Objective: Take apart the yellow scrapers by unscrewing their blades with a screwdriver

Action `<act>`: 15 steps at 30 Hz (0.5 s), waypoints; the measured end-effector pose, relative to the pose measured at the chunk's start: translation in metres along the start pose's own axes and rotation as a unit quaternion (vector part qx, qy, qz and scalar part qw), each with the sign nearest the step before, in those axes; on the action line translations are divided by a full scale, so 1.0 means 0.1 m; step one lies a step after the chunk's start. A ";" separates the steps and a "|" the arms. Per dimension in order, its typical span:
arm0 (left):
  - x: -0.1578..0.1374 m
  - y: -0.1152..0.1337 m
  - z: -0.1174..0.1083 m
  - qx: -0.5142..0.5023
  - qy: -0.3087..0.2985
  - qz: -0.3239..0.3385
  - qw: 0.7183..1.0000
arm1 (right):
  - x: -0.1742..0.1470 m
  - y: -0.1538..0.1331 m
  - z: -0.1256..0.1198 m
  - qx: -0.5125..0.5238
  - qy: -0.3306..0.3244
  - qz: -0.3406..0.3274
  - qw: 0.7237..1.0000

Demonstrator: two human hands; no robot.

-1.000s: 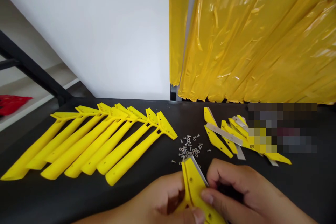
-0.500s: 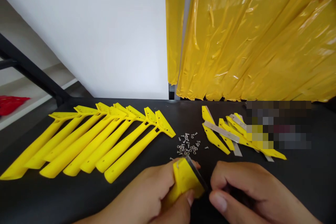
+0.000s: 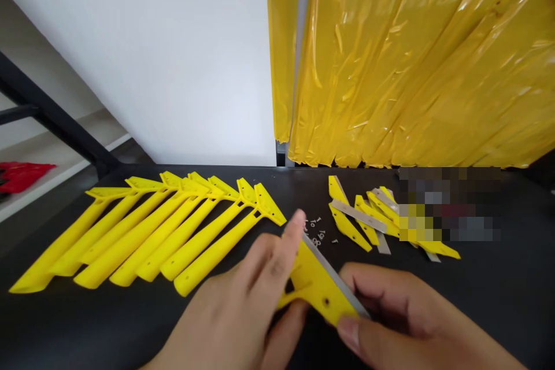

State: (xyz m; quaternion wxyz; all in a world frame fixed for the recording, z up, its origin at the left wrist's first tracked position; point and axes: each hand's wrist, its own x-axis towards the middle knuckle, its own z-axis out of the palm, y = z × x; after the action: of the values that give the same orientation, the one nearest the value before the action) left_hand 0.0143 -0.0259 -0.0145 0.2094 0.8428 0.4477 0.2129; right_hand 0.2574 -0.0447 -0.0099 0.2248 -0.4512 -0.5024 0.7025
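Both hands hold a yellow plastic scraper (image 3: pixel 321 286) with a grey metal strip along its edge, tilted down to the right. My left hand (image 3: pixel 243 295) is closed around its neck, index finger stretched up to the strip's upper end. At the lower end, my right hand (image 3: pixel 399 312) pinches the head between thumb and fingers. The scraper's handle is hidden. Just beyond lie small screws and nuts (image 3: pixel 318 234), partly covered by my left fingers.
Several yellow scraper handles (image 3: pixel 212 254) lie in a slanted row on the black table (image 3: pixel 143 335). Loose yellow head plates (image 3: pixel 347 228) and metal strips (image 3: pixel 359 215) are scattered at right, beside a blurred patch. Behind stand a white panel (image 3: pixel 195 58) and a yellow plastic sheet (image 3: pixel 416 58).
The scraper has turned so more of its flat head and strip shows. My right hand has come onto its lower end, and my left index finger has stretched up to the upper end.
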 end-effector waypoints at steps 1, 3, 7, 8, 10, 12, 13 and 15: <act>0.04 0.00 -0.01 -0.085 0.008 -0.031 0.996 | 0.00 0.00 -0.02 0.003 0.023 -0.004 1.000; 0.10 0.02 -0.02 -0.264 0.020 -0.129 0.956 | 0.01 0.00 -0.07 -0.004 0.062 -0.015 0.998; 0.22 0.08 -0.06 -0.490 -0.029 -0.288 0.822 | 0.07 -0.03 -0.14 -0.068 0.071 -0.025 0.995; 0.23 0.08 -0.06 -0.517 -0.066 -0.289 0.803 | 0.09 -0.03 -0.15 -0.086 0.063 -0.026 0.994; 0.25 0.06 -0.04 -0.548 -0.138 -0.283 0.775 | 0.10 -0.05 -0.14 -0.107 0.046 -0.021 0.993; 0.25 0.03 0.02 -0.554 -0.172 -0.293 0.760 | 0.09 -0.05 -0.13 -0.136 0.040 -0.011 0.990; 0.25 0.00 0.06 -0.554 -0.179 -0.300 0.756 | 0.08 -0.06 -0.13 -0.160 0.043 -0.008 0.986; 0.24 -0.05 0.14 -0.558 -0.179 -0.304 0.751 | 0.05 -0.08 -0.17 -0.234 0.070 -0.030 0.969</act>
State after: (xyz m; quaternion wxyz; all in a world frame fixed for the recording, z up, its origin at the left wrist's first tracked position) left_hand 0.0304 -0.0055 -0.0247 0.7722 0.4186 0.4362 0.1956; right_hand 0.2686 -0.0290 -0.0060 0.1682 -0.5240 -0.6490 0.5253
